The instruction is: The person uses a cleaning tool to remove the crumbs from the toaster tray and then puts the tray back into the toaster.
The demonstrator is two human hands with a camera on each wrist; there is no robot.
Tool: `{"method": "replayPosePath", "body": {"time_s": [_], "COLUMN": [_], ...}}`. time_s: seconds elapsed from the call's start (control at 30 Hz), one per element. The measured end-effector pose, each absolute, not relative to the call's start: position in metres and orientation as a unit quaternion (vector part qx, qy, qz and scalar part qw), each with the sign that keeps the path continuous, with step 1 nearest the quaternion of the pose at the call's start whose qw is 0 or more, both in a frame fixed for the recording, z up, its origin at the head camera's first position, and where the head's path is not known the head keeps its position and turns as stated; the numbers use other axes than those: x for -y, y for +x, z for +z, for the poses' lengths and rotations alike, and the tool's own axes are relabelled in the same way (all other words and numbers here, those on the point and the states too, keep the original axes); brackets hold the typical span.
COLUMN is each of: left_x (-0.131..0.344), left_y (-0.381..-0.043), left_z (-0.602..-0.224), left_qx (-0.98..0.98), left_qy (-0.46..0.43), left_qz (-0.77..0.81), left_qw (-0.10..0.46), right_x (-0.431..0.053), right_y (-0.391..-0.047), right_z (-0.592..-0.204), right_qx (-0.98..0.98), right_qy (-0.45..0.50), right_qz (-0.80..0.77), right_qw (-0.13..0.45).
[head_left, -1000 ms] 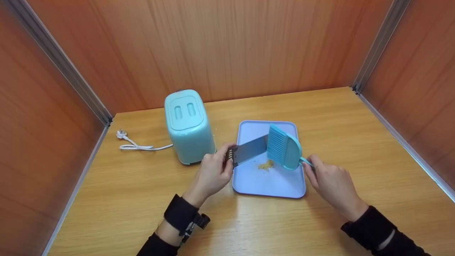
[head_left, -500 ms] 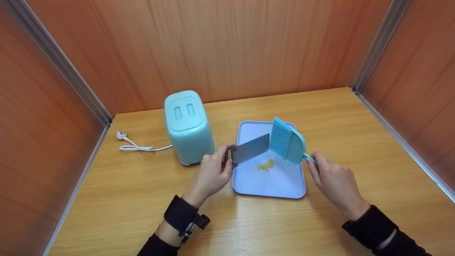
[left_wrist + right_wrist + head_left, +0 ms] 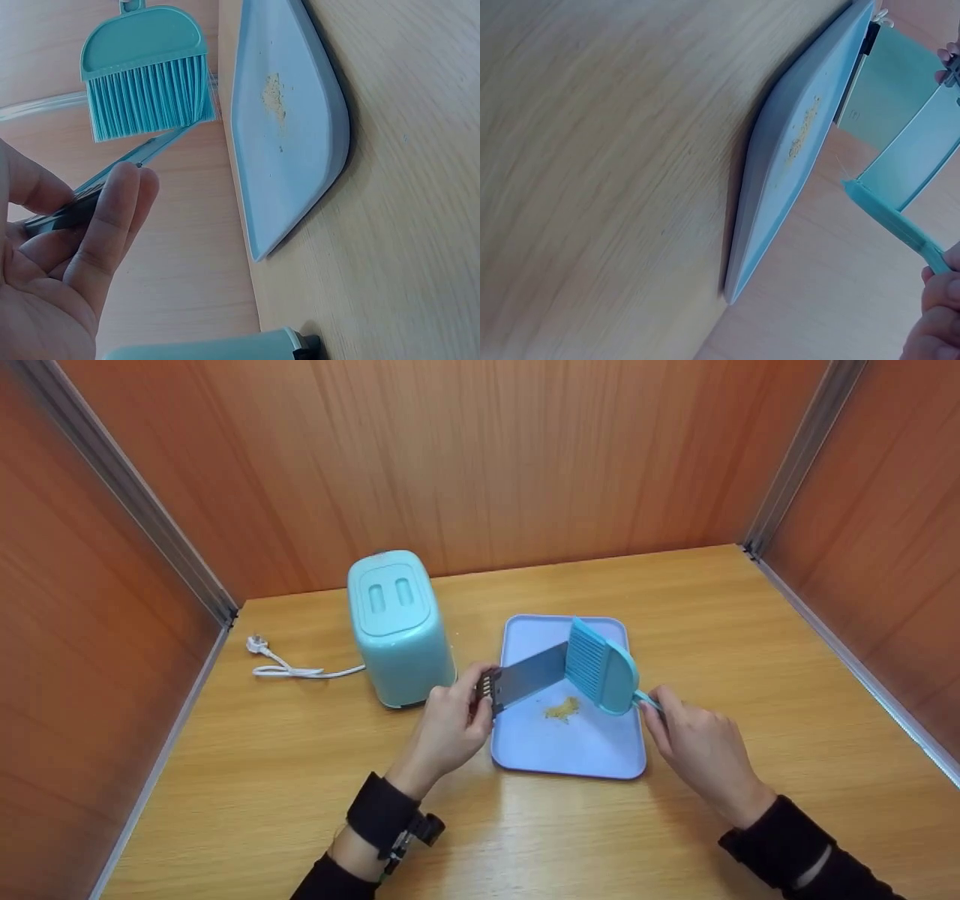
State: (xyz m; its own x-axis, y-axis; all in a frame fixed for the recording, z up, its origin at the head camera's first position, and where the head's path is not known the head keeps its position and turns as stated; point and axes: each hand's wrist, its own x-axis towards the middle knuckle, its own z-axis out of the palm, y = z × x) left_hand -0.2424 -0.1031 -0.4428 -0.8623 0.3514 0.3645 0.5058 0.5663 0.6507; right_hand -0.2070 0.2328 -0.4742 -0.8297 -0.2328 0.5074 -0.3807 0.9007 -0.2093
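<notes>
Again, a turquoise hand brush (image 3: pixel 602 672) is brought down to the far end of a thin metal plate (image 3: pixel 531 675); compared with half a second ago, it is set lower and slightly farther to the left. Its handle is gripped in the curled fingers of the right hand (image 3: pixel 705 744), while the plate's dark slotted end is pinched between the thumb and fingers of the left hand (image 3: pixel 451 725). By the look of the left wrist view, the plate's end is met by the bristles. The plate is held aslant above a lavender tray (image 3: pixel 568 754), on which a small heap of tan crumbs (image 3: pixel 562 709) is gathered just below and seen almost unaltered. From the repeated dip of the brush, the plate is judged to be in the midst of being brushed off, with little fresh debris dislodged by this stroke. Beside the tray, a teal toaster (image 3: pixel 405 660) is left unmoved, and its white plug (image 3: pixel 257 644) is laid loose on the wood-grain tabletop (image 3: pixel 285 787).
</notes>
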Motion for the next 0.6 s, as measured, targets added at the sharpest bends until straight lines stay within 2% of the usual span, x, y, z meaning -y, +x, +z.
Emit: {"method": "replayPosePath", "body": {"time_s": [0.23, 0.6], "left_x": [0.103, 0.104], "left_y": [-0.242, -0.243], "left_z": [-0.443, -0.443], "left_qx": [0.88, 0.878], "left_qy": [-0.234, -0.232], "left_qz": [-0.405, -0.41], "left_qw": [0.08, 0.083], "right_x": [-0.232, -0.237], "right_y": [-0.205, -0.205], "right_z": [-0.472, -0.464], "right_qx": [0.947, 0.941], "right_qy": [0.15, 0.13], "right_qz": [0.197, 0.212], "right_qw": [0.206, 0.231]}}
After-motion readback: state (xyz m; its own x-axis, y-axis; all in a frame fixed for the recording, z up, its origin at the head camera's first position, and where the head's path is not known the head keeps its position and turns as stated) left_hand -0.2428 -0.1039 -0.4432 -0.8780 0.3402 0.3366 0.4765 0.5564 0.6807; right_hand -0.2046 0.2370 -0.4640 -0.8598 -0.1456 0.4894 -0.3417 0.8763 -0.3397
